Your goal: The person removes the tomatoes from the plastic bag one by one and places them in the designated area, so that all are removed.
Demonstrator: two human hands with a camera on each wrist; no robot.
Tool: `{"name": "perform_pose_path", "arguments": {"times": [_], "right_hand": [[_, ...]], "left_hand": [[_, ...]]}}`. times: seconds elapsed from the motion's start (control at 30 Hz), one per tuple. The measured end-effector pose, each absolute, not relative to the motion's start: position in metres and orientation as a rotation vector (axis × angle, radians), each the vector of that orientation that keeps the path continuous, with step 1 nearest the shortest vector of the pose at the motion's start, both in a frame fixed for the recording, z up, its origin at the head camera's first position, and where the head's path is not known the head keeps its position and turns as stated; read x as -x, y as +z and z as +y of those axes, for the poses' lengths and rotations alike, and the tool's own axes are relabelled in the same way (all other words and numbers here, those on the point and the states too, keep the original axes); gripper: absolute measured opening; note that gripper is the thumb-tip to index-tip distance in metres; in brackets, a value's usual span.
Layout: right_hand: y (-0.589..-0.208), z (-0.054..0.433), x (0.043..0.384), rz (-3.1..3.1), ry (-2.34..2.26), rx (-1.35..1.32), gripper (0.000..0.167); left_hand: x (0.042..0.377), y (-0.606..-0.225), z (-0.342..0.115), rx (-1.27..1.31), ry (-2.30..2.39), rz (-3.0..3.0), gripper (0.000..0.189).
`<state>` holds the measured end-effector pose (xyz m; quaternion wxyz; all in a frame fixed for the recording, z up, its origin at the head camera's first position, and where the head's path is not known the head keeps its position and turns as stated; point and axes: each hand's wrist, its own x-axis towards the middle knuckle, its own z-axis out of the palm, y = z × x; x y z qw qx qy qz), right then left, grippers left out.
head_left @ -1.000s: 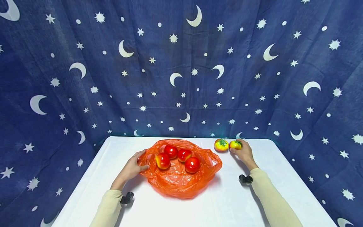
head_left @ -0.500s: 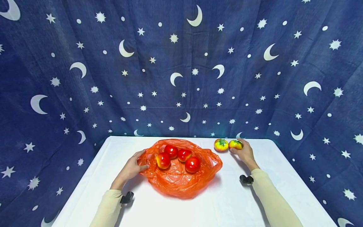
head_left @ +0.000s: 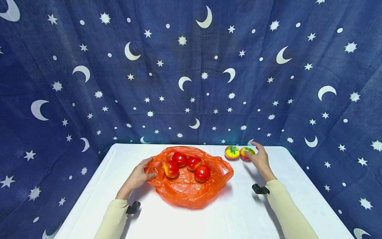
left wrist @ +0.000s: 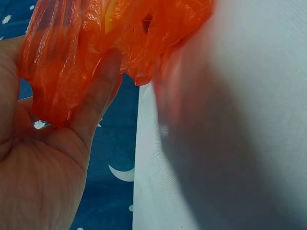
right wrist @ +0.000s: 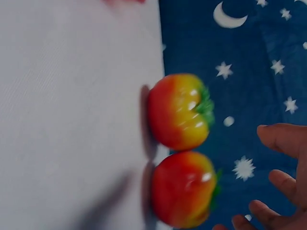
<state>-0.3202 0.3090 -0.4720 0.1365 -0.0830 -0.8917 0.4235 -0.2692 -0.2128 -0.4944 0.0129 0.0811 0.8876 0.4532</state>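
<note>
My left hand (head_left: 135, 177) holds the left rim of an orange-red plastic bag (head_left: 185, 196), thumb in front and fingers behind, as the left wrist view shows on the bag's edge (left wrist: 57, 91). Inside the opened bag lie several shiny red fruits, among them one with a yellow side (head_left: 171, 169). My right hand (head_left: 262, 162) hovers with spread fingers over the right one of two red-and-yellow tomatoes (head_left: 245, 156). The other tomato (head_left: 232, 152), with green leaves on top, sits just left of it. In the right wrist view, a gap shows between my fingers (right wrist: 288, 139) and both tomatoes.
A white-covered table (head_left: 226, 219) bears everything. Behind it and along its sides hangs a dark blue curtain (head_left: 167, 83) with moons and stars. Both tomatoes stand near the table's back edge, to the right of the bag.
My right hand has let go of the right tomato and lifted slightly back and up from it, its fingers spreading. The left hand and the bag have stayed in place.
</note>
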Motion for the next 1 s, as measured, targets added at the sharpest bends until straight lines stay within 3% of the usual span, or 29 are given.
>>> {"name": "perform_pose_path", "arguments": {"times": [1.0], "right_hand": [[-0.398, 0.232, 0.253, -2.214, 1.286, -0.244, 0.041]], "left_hand": [[0.268, -0.491, -0.212, -0.244, 1.416, 2.755, 0.080]]}}
